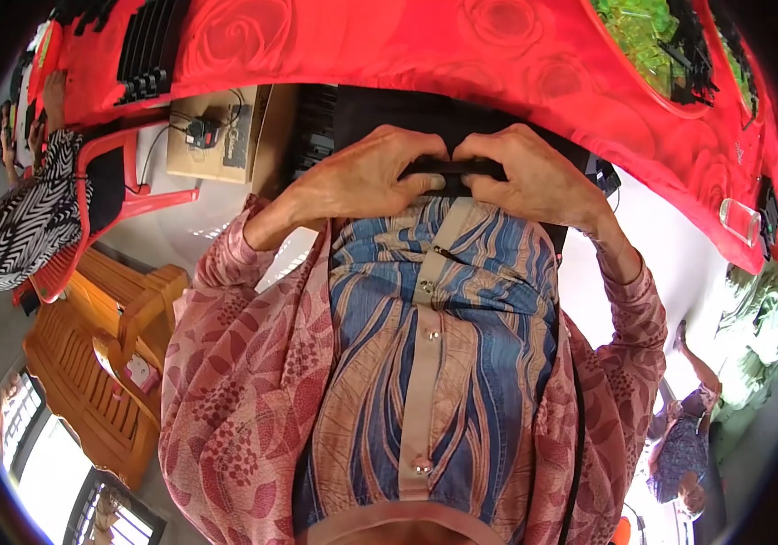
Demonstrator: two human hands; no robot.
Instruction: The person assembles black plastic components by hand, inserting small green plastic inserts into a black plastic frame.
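Close to my body, at the near edge of the red-covered table, my left hand [380,168] and my right hand [527,173] face each other with curled fingers. Both pinch a short, dark, flat strip [453,171] between thumb and fingers, one at each end. Its exact kind is too dark to make out. A black cloth or panel [398,107] lies behind and under the hands, over my lap. On the tablecloth at the far left rests a stack of long black strips [148,50].
A red-rimmed tray [657,98] holds green translucent pieces, with black parts beside them. A clear glass [739,221] stands at the table's right edge. At left are a cardboard box [203,165] carrying a black device, a red chair [103,200] with a seated person, and a wooden bench [103,391].
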